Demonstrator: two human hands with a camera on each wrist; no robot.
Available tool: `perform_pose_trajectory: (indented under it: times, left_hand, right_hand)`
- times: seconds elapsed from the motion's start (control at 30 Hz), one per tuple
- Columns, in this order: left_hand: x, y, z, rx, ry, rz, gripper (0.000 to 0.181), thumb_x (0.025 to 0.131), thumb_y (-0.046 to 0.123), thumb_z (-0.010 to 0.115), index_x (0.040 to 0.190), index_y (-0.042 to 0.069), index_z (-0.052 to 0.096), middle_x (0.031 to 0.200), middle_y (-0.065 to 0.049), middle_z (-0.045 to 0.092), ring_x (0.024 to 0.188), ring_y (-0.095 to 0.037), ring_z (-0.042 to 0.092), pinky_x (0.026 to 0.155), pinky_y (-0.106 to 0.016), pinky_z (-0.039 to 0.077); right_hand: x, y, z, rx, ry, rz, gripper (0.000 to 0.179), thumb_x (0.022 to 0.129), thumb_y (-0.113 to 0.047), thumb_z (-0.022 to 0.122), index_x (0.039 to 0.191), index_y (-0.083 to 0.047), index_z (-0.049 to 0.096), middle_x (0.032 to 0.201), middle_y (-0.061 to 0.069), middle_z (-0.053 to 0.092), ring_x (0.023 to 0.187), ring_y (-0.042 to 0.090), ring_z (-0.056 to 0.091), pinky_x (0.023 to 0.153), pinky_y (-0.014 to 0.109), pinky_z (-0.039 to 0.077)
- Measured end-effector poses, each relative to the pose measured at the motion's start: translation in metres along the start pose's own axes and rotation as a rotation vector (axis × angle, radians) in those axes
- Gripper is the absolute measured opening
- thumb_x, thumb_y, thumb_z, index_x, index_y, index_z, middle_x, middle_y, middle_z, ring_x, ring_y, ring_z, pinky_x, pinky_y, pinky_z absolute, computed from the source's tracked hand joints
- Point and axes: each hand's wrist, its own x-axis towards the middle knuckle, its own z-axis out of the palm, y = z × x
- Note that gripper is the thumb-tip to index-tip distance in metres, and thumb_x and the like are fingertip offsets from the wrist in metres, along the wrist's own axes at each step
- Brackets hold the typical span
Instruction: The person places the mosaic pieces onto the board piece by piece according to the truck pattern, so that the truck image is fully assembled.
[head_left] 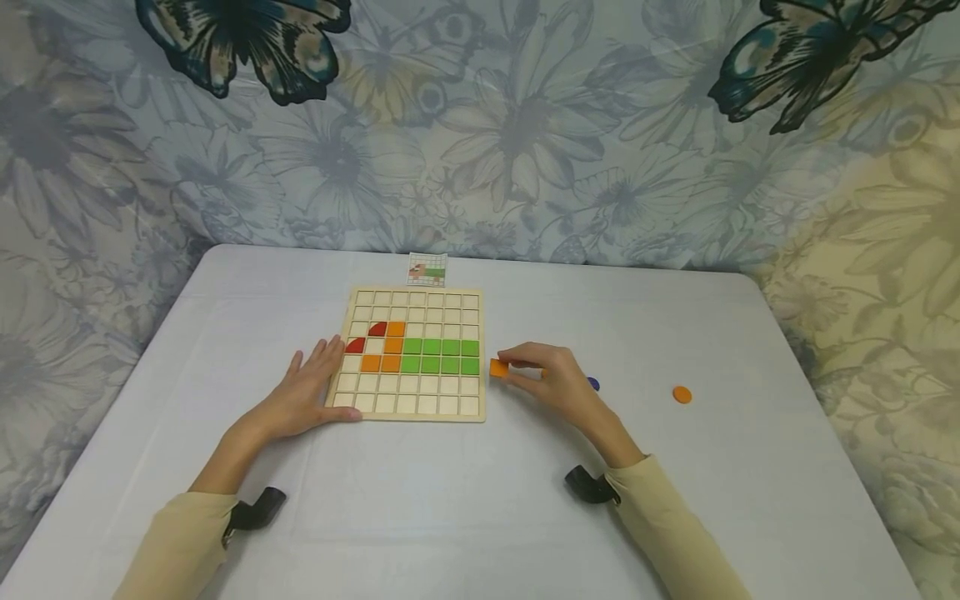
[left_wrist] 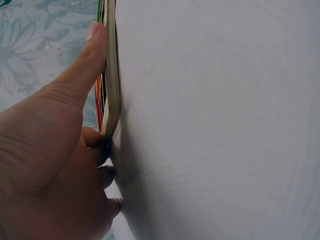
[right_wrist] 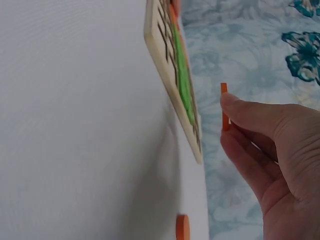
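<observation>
A wooden grid board (head_left: 427, 406) lies on the table with several green square tiles (head_left: 441, 356), several orange square tiles (head_left: 392, 363) and two red rounded pieces (head_left: 378, 329) set in its cells. My left hand (head_left: 300, 400) rests at the board's left edge, fingers stretched along it and thumb on the lower left corner. Just right of the board, my right hand (head_left: 558, 383) pinches an orange square tile (head_left: 498, 368) between thumb and fingertips. In the right wrist view that tile (right_wrist: 223, 88) is edge-on, held above the table.
A small printed card (head_left: 427, 270) lies beyond the board. Partly hidden by the right hand are a blue piece (head_left: 594, 383) and an orange piece (head_left: 544, 374). Farther right sits an orange round piece (head_left: 682, 394). A patterned cloth wall (head_left: 517, 133) stands behind the white table (head_left: 450, 517).
</observation>
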Motion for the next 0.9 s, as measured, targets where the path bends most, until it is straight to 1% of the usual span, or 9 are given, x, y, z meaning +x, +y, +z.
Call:
perform_pose_trajectory:
  times: [0.13,0.23,0.47,0.6,0.73,0.9]
  left_hand:
    - [-0.001,0.002,-0.001,-0.005,0.005,0.009,0.117,0.078,0.053,0.077,0.154,-0.005,0.01,0.161,-0.025,0.005,0.148,-0.043,0.0,0.116,-0.06,-0.008]
    - [0.0,0.003,0.0,-0.002,0.0,0.012,0.117,0.078,0.055,0.076,0.154,-0.005,0.011,0.161,-0.025,0.005,0.148,-0.043,0.0,0.116,-0.06,-0.007]
    - [0.002,0.003,0.0,0.003,-0.003,0.003,0.118,0.077,0.056,0.076,0.154,-0.005,0.01,0.161,-0.024,0.005,0.148,-0.042,0.0,0.116,-0.059,-0.007]
    - [0.001,0.002,-0.001,0.004,-0.003,-0.002,0.119,0.077,0.057,0.076,0.154,-0.005,0.009,0.161,-0.024,0.005,0.148,-0.042,-0.001,0.116,-0.06,-0.007]
    - [0.0,0.0,-0.001,0.006,0.002,-0.006,0.119,0.077,0.056,0.076,0.154,-0.006,0.01,0.161,-0.025,0.005,0.148,-0.042,0.0,0.116,-0.06,-0.007]
    - [0.0,-0.001,-0.001,0.009,0.008,-0.001,0.119,0.077,0.057,0.075,0.154,-0.005,0.01,0.161,-0.024,0.005,0.148,-0.042,0.0,0.116,-0.06,-0.007]
  right_hand:
    - [0.008,-0.002,0.008,-0.015,-0.036,-0.005,0.032,0.078,0.001,0.08,0.109,0.001,0.073,0.105,0.01,0.073,0.094,0.022,0.071,0.084,0.03,0.057]
    - [0.013,-0.004,0.011,-0.029,-0.04,-0.005,0.032,0.078,0.001,0.08,0.108,0.002,0.073,0.104,0.01,0.074,0.093,0.022,0.071,0.083,0.031,0.057]
    - [0.027,-0.004,0.016,-0.002,-0.05,0.011,0.032,0.079,-0.002,0.08,0.11,0.002,0.072,0.106,0.009,0.073,0.097,0.021,0.07,0.085,0.028,0.056]
    - [0.035,-0.003,0.021,0.016,-0.045,-0.002,0.031,0.08,-0.002,0.08,0.11,0.002,0.073,0.106,0.008,0.073,0.096,0.021,0.07,0.086,0.027,0.056]
    - [0.043,-0.006,0.026,0.038,-0.06,-0.022,0.031,0.08,-0.003,0.079,0.11,0.001,0.073,0.106,0.009,0.073,0.097,0.02,0.07,0.086,0.029,0.056]
    - [0.052,-0.01,0.032,0.037,-0.082,-0.028,0.031,0.081,-0.005,0.079,0.11,0.001,0.073,0.107,0.009,0.073,0.098,0.019,0.07,0.085,0.028,0.056]
